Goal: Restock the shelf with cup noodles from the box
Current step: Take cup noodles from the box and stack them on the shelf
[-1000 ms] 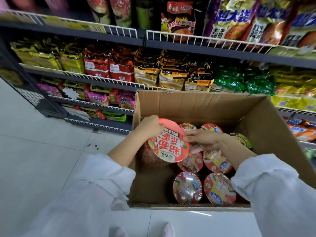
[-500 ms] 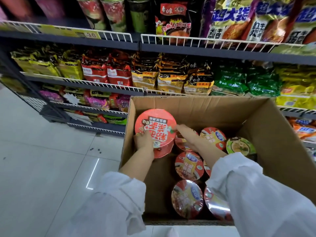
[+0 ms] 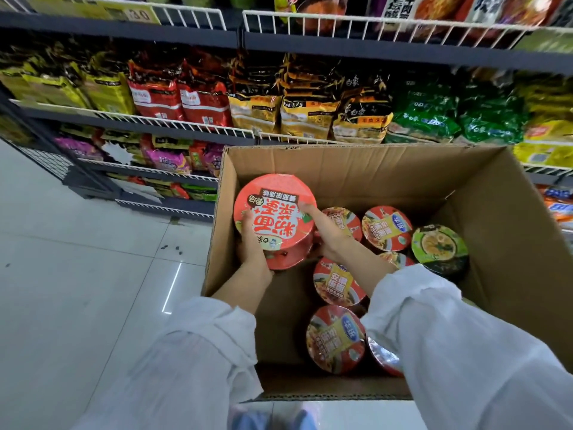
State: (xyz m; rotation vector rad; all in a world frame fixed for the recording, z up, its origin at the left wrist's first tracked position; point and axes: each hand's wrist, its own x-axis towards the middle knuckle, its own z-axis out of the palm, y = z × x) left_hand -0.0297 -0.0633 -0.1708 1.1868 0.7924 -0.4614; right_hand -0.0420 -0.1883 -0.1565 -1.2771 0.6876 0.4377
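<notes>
Red cup noodle [image 3: 276, 217] mid-frame, over box [image 3: 356, 169] left side: left hand [image 3: 252, 243] fingers curled round its left side, right hand [image 3: 322, 231] fingers clamped on right rim.

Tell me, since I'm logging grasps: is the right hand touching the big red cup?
Touching. The head view shows the right hand's fingers curled over the big red cup's lid rim.

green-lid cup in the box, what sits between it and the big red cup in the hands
In the head view, two red-and-yellow cups sit side by side in the box between the green-lid cup and the big red cup.
</notes>
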